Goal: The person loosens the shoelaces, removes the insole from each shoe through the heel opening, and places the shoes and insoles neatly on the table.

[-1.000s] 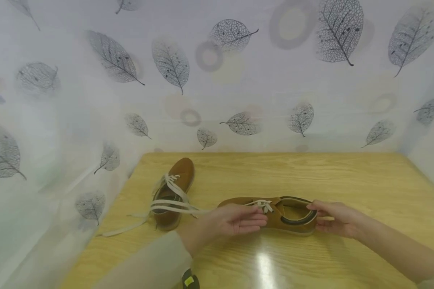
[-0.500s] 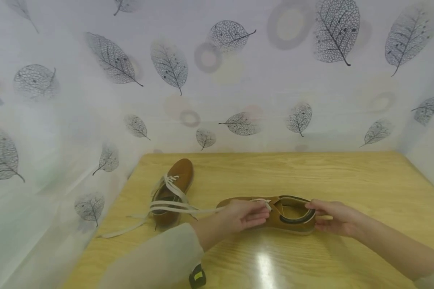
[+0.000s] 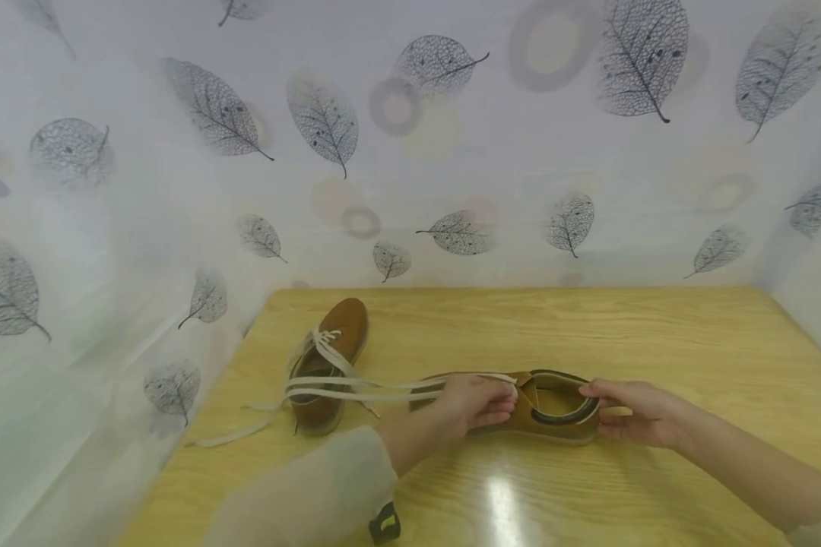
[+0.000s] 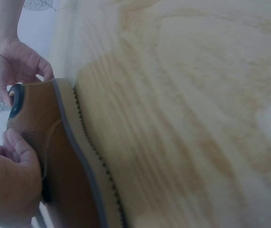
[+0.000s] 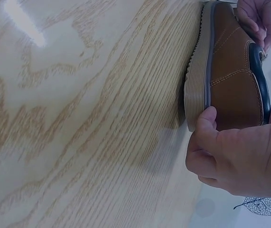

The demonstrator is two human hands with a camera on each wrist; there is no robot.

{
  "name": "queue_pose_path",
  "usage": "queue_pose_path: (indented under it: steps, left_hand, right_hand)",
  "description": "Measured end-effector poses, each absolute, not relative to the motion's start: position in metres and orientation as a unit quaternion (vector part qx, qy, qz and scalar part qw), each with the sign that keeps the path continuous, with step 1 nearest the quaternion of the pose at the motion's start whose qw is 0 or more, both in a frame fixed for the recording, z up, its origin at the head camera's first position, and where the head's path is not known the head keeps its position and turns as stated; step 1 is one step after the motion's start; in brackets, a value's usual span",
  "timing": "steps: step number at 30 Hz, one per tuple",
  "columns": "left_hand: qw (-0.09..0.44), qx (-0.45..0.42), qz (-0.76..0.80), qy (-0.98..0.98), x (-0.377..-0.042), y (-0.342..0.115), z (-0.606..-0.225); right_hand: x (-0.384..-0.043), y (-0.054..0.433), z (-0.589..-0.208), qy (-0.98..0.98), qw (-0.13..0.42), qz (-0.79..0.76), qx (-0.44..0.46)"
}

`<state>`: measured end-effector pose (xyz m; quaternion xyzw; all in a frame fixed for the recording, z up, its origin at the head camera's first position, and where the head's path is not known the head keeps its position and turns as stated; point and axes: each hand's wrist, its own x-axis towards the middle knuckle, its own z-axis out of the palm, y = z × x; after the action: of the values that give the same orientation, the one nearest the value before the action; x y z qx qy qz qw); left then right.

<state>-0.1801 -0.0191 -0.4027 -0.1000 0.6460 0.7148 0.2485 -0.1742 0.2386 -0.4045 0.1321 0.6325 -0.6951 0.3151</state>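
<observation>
A brown leather lace-up shoe (image 3: 568,431) lies on the table in the head view, toe to the left. My right hand (image 3: 646,414) grips its heel, thumb at the dark padded collar (image 5: 257,61) and fingers low on the back. A small pale tab (image 3: 616,411) shows between those fingers. Over the lacing, my left hand (image 3: 475,403) has its fingers curled and pinches the white shoelace (image 3: 496,376) near the tongue. The left hand hides much of the eyelets. In the left wrist view the thumb and a finger meet at the upper edge of the shoe (image 4: 71,171).
A second brown shoe (image 3: 350,327) stands to the left, toe pointing away. Long white laces (image 3: 356,384) stretch across it toward the held shoe, and one end (image 3: 226,439) trails on the wooden table (image 3: 588,327). A leaf-patterned curtain (image 3: 451,167) rises behind.
My left hand has moved slightly right along the shoe, and its fingers have curled in at the lace. More lace now runs taut between the two shoes. The right hand stays at the heel.
</observation>
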Motion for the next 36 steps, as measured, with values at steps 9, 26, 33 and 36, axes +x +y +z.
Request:
queue_pose_path:
  steps: [9, 26, 33, 36]
  left_hand:
    - [0.229, 0.037, 0.754, 0.614, -0.171, -0.03, -0.426]
    - [0.186, -0.06, 0.712, 0.674, -0.173, -0.011, -0.405]
    - [0.134, -0.054, 0.774, 0.616, -0.164, -0.012, -0.42]
    - [0.118, -0.061, 0.785, 0.606, -0.16, -0.012, -0.424]
  right_hand:
    - [-0.172, 0.24, -0.403, 0.639, 0.316, -0.69, 0.126]
    - [-0.174, 0.242, -0.399, 0.626, 0.316, -0.7, 0.135]
    - [-0.174, 0.243, -0.402, 0.621, 0.317, -0.704, 0.135]
    - [-0.174, 0.243, -0.403, 0.624, 0.319, -0.7, 0.135]
